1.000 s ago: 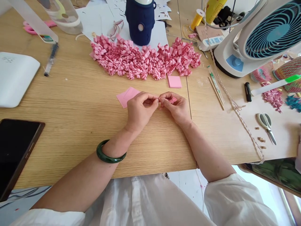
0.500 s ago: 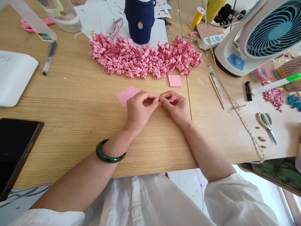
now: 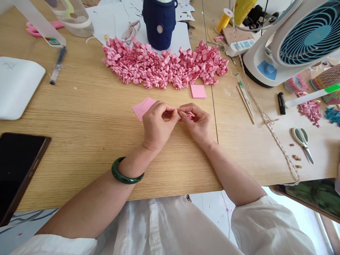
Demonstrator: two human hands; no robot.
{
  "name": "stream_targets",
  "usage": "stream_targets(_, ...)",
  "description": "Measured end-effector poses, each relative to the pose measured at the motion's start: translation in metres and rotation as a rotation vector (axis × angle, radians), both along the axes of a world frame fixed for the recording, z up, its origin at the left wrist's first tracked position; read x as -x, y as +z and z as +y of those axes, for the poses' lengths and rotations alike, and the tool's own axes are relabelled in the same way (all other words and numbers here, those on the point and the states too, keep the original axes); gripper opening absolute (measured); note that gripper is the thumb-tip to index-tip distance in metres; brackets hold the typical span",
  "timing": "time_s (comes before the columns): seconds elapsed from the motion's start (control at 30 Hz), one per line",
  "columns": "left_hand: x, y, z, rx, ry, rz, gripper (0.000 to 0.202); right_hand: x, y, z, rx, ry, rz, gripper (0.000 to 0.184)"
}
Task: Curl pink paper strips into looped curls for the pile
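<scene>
My left hand and my right hand meet fingertip to fingertip over the wooden table. Both are pinched on a small piece of pink paper, mostly hidden by the fingers; part of it shows inside the curl of my right hand. Left of my left hand, partly covered by it, lie flat pink paper sheets. Beyond my right hand rests a stack of pink paper squares. A long heap of curled pink paper pieces stretches across the table behind both hands.
A dark blue cup stands behind the heap. On the right are a white fan, a twisted cord, wooden sticks, a black marker and scissors. A phone and white device lie left.
My fingertips have drawn slightly closer together, and the pink piece in my right hand shows less. The whole view has shifted a little; the things on the table stay put.
</scene>
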State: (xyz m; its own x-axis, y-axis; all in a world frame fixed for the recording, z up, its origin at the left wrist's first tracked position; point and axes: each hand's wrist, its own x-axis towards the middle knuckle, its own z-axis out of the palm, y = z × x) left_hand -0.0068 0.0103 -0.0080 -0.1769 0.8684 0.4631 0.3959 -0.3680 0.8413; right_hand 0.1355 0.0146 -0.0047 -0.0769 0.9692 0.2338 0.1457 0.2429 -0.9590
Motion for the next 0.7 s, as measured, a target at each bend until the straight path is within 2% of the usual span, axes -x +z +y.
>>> stream_targets(0.2,-0.0041,-0.0015,-0.0047,-0.110,-0.013,0.019,0.011,0.0047,-0.0080,-0.0018,-0.042,-0.088,0.017,0.013)
stream_targets(0.4,-0.0072,-0.0059,-0.0070,-0.130,-0.106,0.071,0.030,0.0043,-0.0069,-0.0012,-0.107,-0.178,-0.027,0.011)
stream_targets(0.57,-0.0080,-0.0026,-0.0088,-0.052,-0.175,-0.041,0.028,0.0040,-0.0063,0.0019,-0.058,-0.230,0.009,0.007)
stream_targets(0.7,-0.0055,0.0013,-0.0063,0.096,-0.207,-0.233,0.018,0.0045,-0.0093,0.0061,-0.010,-0.166,0.147,0.010)
